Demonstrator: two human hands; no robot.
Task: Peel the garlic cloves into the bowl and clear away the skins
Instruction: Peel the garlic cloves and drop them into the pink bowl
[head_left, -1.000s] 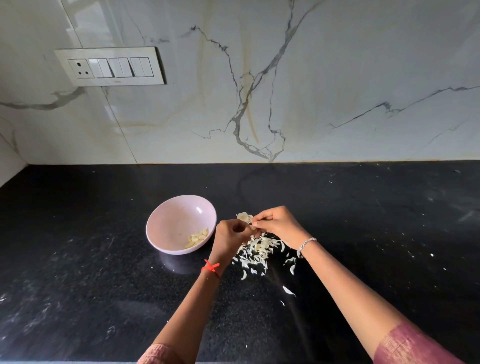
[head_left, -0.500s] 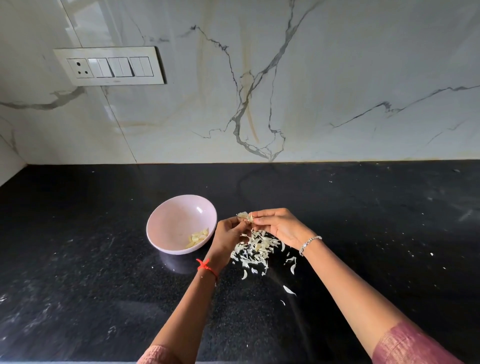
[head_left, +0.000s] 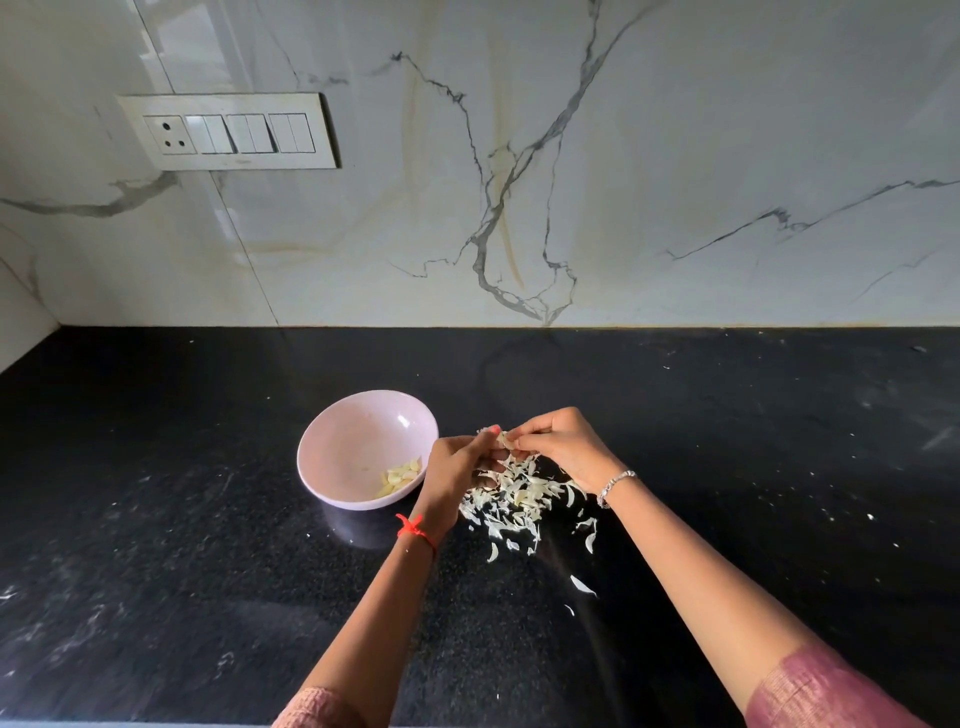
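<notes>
Since a second ago, your left hand (head_left: 454, 470) has stretched its fingers up to meet your right hand (head_left: 563, 447). Both hands now pinch one garlic clove (head_left: 501, 440) at their fingertips, above the far edge of the single pile of skins (head_left: 514, 499), which are papery, curled and white. A few stray skins (head_left: 582, 586) lie nearer you. To the left, one round, smooth, pale pink bowl (head_left: 332, 426) holds a small cluster of glossy peeled cloves (head_left: 401, 477), too bunched to count. Everything sits on the speckled black stone countertop (head_left: 208, 571).
</notes>
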